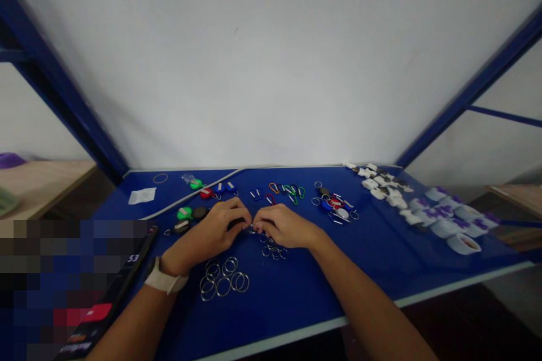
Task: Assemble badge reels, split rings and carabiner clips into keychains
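Observation:
My left hand (224, 225), with a pale watch band (166, 280) on the wrist, meets my right hand (288, 224) over the middle of the blue table. The fingertips of both are pinched together on a small silver metal piece (252, 230), mostly covered by the fingers; whether it is a ring or a clasp I cannot tell. Just below my right hand lies a cluster of small split rings (275, 252). Larger split rings (223, 295) lie in a group nearer the front edge. Beside my left hand are round badge reels, one of them green (184, 213).
Coloured carabiners (275, 188) lie behind my hands. A pile of reels and rings (337, 203) is to their right. White pieces (396, 198) and white cups with purple bits (463, 243) line the right side. A phone (127, 271) and white cable (178, 201) are left.

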